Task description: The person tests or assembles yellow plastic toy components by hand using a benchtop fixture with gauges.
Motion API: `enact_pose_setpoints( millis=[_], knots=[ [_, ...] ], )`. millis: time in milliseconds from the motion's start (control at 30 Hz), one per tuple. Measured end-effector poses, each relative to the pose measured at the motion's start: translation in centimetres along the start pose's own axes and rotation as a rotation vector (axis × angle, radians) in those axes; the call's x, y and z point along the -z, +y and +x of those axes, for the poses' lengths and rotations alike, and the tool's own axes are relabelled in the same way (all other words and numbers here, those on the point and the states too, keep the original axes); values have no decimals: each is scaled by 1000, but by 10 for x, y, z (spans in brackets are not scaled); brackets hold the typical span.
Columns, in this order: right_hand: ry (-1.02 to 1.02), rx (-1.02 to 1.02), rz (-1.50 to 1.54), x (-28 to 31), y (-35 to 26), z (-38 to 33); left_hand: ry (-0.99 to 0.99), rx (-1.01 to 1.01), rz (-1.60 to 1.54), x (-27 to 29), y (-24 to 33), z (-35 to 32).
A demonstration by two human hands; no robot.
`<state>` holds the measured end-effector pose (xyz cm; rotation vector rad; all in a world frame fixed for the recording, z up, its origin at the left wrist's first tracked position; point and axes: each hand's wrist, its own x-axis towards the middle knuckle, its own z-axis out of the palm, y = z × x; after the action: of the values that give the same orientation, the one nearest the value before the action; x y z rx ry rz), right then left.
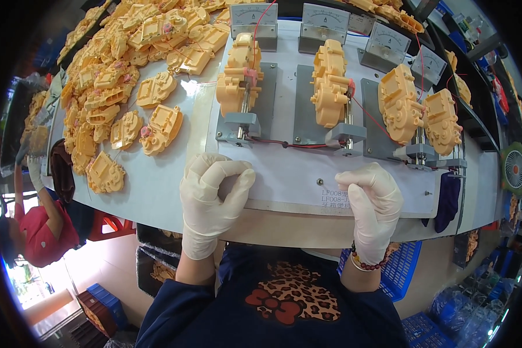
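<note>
My left hand, in a white glove, is loosely curled at the table's front edge, thumb and index nearly meeting, with nothing visible in it. On the other side my right hand, gloved too, has its fingers bent in and also shows nothing held. Both rest short of a row of metal test fixtures. A yellow plastic gearbox with a pink part sits on the leftmost fixture, and a second yellow gearbox on the middle one. Two more gearboxes, one beside another, sit on the right fixtures. Red wires run to them.
Analog meters stand behind the fixtures. A large heap of yellow gearboxes covers the left of the table, several lying loose nearer me. A purple cloth hangs at the right edge, near a small fan. Another person works at far left.
</note>
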<state>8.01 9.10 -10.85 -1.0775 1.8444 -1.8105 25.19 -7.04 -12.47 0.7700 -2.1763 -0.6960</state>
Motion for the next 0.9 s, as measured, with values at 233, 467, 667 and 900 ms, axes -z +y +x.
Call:
enact_pose_setpoints(
  millis=[233,467,667,900],
  knots=[
    [-2,7,-7,2,-1,-2,-91,38,-32,10,-6,2],
    [7,-2,1,2,-2,-2,-142,216,-96,9,2,10],
    [6,10,-16,1,-2,-2,-122,210,-83,7,1,9],
    [23,24,-57,-2,-2,-2,-251,89,-32,17,3,13]
  ],
)
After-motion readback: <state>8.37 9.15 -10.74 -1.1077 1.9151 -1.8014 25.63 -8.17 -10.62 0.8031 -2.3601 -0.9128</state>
